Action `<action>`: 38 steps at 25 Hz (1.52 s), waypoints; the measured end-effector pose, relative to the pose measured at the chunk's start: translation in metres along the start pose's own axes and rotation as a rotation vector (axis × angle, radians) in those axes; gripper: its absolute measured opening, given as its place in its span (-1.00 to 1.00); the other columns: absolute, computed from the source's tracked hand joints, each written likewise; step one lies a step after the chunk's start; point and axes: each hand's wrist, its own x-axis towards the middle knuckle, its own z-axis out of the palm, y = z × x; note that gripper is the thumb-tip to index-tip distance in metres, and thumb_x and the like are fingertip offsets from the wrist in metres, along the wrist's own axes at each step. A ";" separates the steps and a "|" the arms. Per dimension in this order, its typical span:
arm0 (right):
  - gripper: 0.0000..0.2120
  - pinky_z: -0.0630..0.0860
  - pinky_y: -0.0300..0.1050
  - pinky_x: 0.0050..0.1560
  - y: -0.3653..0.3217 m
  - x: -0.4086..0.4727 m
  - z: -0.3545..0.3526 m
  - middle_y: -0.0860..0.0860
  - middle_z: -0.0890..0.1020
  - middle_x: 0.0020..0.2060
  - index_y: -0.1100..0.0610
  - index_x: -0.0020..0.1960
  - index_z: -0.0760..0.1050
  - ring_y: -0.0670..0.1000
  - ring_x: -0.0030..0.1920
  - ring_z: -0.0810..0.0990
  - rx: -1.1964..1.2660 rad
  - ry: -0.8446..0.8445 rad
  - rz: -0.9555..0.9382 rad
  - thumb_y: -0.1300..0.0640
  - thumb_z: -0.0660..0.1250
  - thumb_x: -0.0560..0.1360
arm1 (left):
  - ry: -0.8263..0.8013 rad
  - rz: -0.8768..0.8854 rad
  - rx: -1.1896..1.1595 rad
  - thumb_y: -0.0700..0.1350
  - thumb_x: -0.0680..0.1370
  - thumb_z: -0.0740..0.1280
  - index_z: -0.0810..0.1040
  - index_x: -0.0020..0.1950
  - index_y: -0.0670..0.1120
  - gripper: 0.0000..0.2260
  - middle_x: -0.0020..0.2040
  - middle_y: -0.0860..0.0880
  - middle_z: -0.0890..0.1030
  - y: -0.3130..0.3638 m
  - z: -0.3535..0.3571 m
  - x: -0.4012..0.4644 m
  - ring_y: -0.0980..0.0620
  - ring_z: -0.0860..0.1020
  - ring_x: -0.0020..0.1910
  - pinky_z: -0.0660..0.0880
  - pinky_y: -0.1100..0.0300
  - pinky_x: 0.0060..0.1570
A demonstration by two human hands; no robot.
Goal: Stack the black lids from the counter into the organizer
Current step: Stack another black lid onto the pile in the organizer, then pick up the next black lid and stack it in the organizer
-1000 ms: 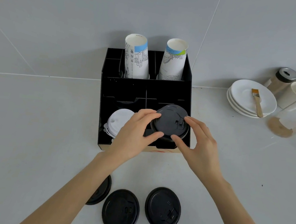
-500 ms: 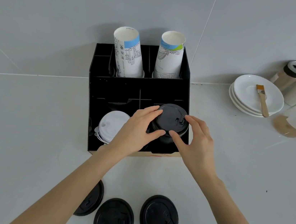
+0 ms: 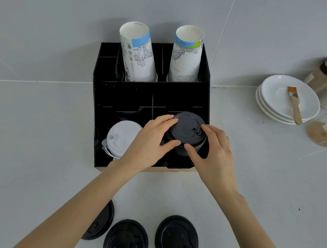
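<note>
Both hands are working the front right bay of the organizer (image 3: 99, 98): the left hand (image 3: 148, 140) and right hand (image 3: 214, 157) are pinching the black stack (image 3: 187, 129) from either side, fingertips on its rim, seating it. Three loose lids (image 3: 176, 242) are waiting on the counter (image 3: 30, 148) (one half hidden under the left forearm). The risk, I'd say: a top lid sitting crooked, then the stack leaning and jamming against the bay wall, or tipping toward the white lids (image 3: 121, 137) alongside.

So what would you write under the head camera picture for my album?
Both hands, left hand and right hand, settle a black lid into the black organizer; three lids wait on the counter.
</note>
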 end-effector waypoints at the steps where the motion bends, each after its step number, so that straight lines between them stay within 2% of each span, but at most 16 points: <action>1: -0.49 0.31 -0.17 0.15 0.000 0.000 0.001 0.08 0.45 0.21 0.17 0.28 0.32 0.08 0.22 0.38 0.001 -0.004 -0.003 0.06 0.38 0.39 | -0.002 -0.006 -0.009 -0.03 0.47 0.30 0.27 0.35 -0.04 -0.53 0.40 0.01 0.31 0.000 0.001 -0.001 0.06 0.27 0.35 0.11 0.40 0.19; 5: -0.50 0.31 -0.19 0.13 0.003 -0.002 0.001 0.08 0.45 0.20 0.16 0.26 0.33 0.07 0.21 0.40 0.026 0.015 0.004 0.08 0.39 0.38 | -0.013 -0.012 -0.034 -0.04 0.48 0.30 0.26 0.35 -0.05 -0.53 0.40 0.00 0.31 0.000 0.001 -0.002 0.06 0.28 0.35 0.22 0.25 0.26; 9: -0.50 0.32 -0.17 0.15 0.003 -0.006 0.001 0.06 0.45 0.21 0.13 0.27 0.32 0.05 0.21 0.39 0.047 0.021 0.009 0.08 0.38 0.39 | -0.020 -0.006 -0.036 -0.05 0.48 0.29 0.23 0.36 -0.04 -0.52 0.42 0.01 0.27 0.001 0.001 -0.004 0.05 0.25 0.37 0.15 0.28 0.25; 13: -0.52 0.33 -0.05 0.25 0.004 -0.011 -0.004 0.05 0.41 0.26 0.09 0.28 0.32 0.04 0.27 0.35 0.034 0.008 0.014 0.07 0.36 0.40 | -0.028 -0.013 -0.038 -0.06 0.48 0.29 0.20 0.38 -0.03 -0.50 0.43 0.00 0.23 0.003 0.000 -0.012 0.03 0.22 0.39 0.15 0.25 0.26; 16: -0.50 0.26 -0.12 0.24 0.001 -0.020 -0.010 0.04 0.37 0.30 0.05 0.30 0.29 0.03 0.31 0.31 0.046 0.010 0.006 0.07 0.36 0.41 | 0.000 -0.002 -0.037 -0.06 0.48 0.29 0.21 0.37 -0.03 -0.51 0.42 -0.02 0.24 0.004 -0.004 -0.022 0.04 0.23 0.38 0.15 0.28 0.24; 21: -0.52 0.26 -0.13 0.23 -0.003 -0.041 -0.019 0.01 0.38 0.29 0.02 0.31 0.27 -0.01 0.29 0.32 0.072 -0.001 -0.023 0.09 0.33 0.43 | -0.004 0.027 -0.063 -0.08 0.48 0.29 0.25 0.35 -0.03 -0.55 0.38 -0.02 0.31 0.007 -0.003 -0.048 0.07 0.27 0.34 0.13 0.37 0.22; 26: -0.51 0.25 -0.20 0.20 0.002 -0.077 -0.023 -0.06 0.37 0.29 -0.03 0.32 0.24 -0.06 0.27 0.33 0.049 -0.088 -0.040 0.09 0.31 0.44 | -0.109 0.050 -0.064 -0.06 0.49 0.29 0.26 0.34 -0.04 -0.55 0.35 -0.01 0.34 0.005 0.010 -0.086 0.09 0.30 0.30 0.08 0.45 0.19; 32: -0.50 0.23 -0.26 0.21 0.017 -0.128 -0.019 -0.09 0.37 0.28 -0.03 0.32 0.24 -0.09 0.27 0.33 0.009 -0.193 -0.013 0.05 0.32 0.43 | -0.243 0.016 -0.035 0.02 0.48 0.28 0.21 0.36 0.02 -0.51 0.37 0.05 0.30 0.001 0.027 -0.125 0.11 0.26 0.32 0.18 0.24 0.30; 38: -0.39 0.23 -0.22 0.29 0.029 -0.168 -0.012 -0.09 0.26 0.35 -0.03 0.37 0.12 -0.09 0.33 0.24 -0.046 -0.360 0.041 -0.06 0.31 0.42 | -0.407 -0.002 0.013 0.07 0.46 0.28 0.13 0.39 0.04 -0.44 0.42 0.06 0.22 0.000 0.040 -0.148 0.09 0.20 0.36 0.17 0.17 0.34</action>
